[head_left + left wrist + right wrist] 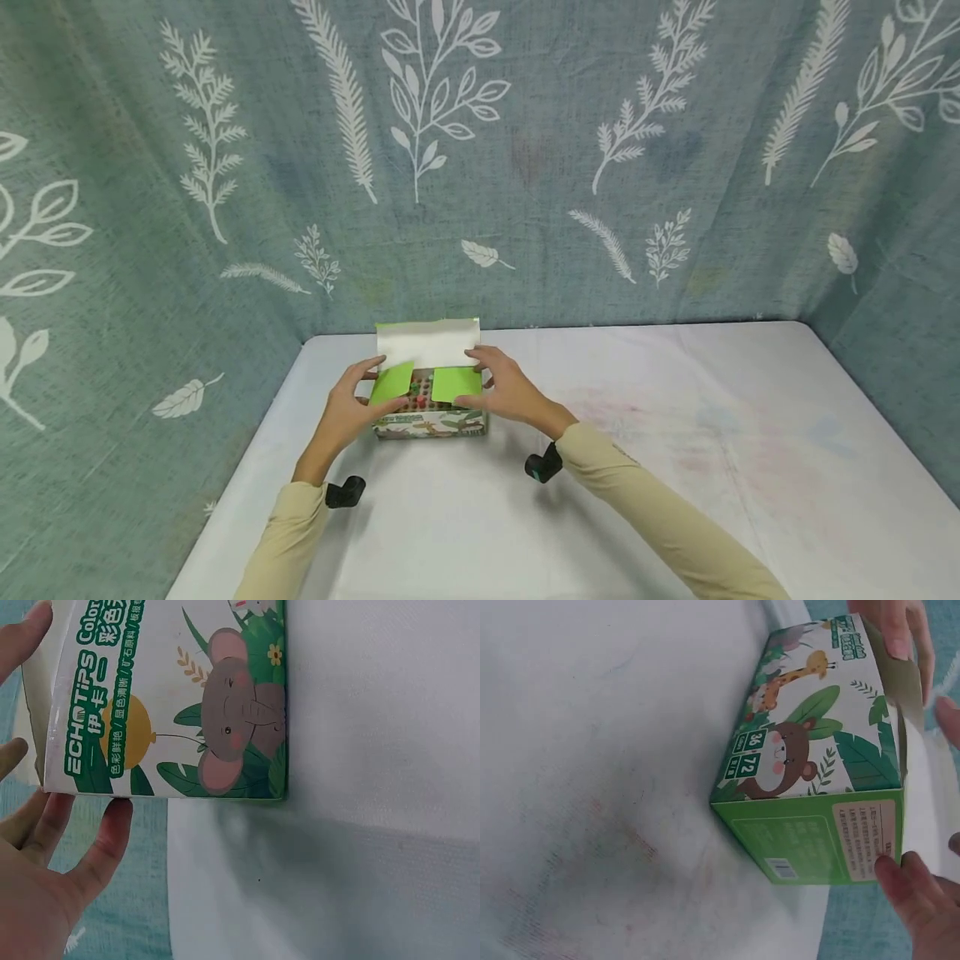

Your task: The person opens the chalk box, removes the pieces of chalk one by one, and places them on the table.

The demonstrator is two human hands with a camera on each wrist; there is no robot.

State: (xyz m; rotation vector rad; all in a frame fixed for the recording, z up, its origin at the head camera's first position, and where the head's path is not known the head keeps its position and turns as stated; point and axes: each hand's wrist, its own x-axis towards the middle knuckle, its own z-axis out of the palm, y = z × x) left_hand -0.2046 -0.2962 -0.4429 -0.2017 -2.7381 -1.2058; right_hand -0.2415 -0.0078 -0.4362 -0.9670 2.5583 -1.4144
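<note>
A printed cardboard chalk box (431,426) stands on the table, its lid (427,343) raised at the back with the white inside showing. Two green side flaps (457,384) slant over the opening. Between them show rows of coloured chalk ends (422,388). My left hand (347,414) grips the box's left end, thumb at the front by the left flap (392,383), fingers towards the back. On the right end, my right hand (512,388) curves likewise around the right flap. In the right wrist view, a fingertip touches the green end panel (802,836).
White cloth covers the table (637,467). Behind it hangs a blue-green curtain (540,208) with white leaf prints, close to the box's raised lid. A black wrist camera (346,492) sits on the left wrist, another (543,462) on the right.
</note>
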